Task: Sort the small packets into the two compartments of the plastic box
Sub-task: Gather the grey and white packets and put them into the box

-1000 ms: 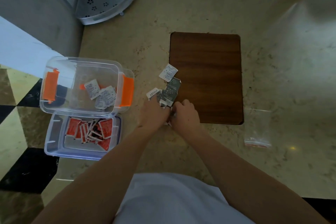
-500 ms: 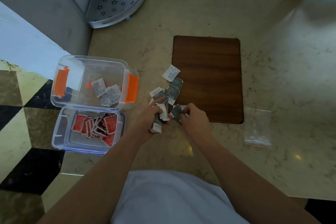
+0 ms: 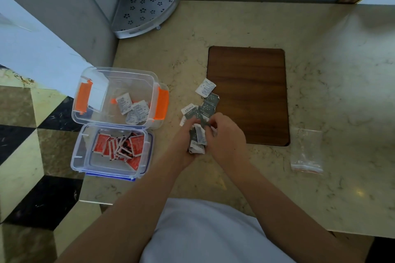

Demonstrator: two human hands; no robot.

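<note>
A clear plastic box (image 3: 149, 74) with orange latches stands at the counter's left edge and holds a few white packets (image 3: 133, 109). Just in front of it lies its shallow lid tray (image 3: 81, 156), full of several red packets (image 3: 119, 147). My left hand (image 3: 183, 145) grips a bunch of grey and white packets (image 3: 197, 141). My right hand (image 3: 226, 136) pinches the top of that same bunch. Loose grey packets (image 3: 205, 109) and one white packet (image 3: 205, 86) lie on the counter just beyond my hands.
A dark wooden board (image 3: 248, 96) lies right of the packets. An empty clear zip bag (image 3: 306, 151) lies further right. A perforated metal corner shelf (image 3: 145, 10) stands at the back left. The counter edge drops to a tiled floor (image 3: 27, 134) on the left.
My hands have gathered packets off the counter and pulled them a little toward me; the bunch in my left hand has grown. The loose pile is smaller.
</note>
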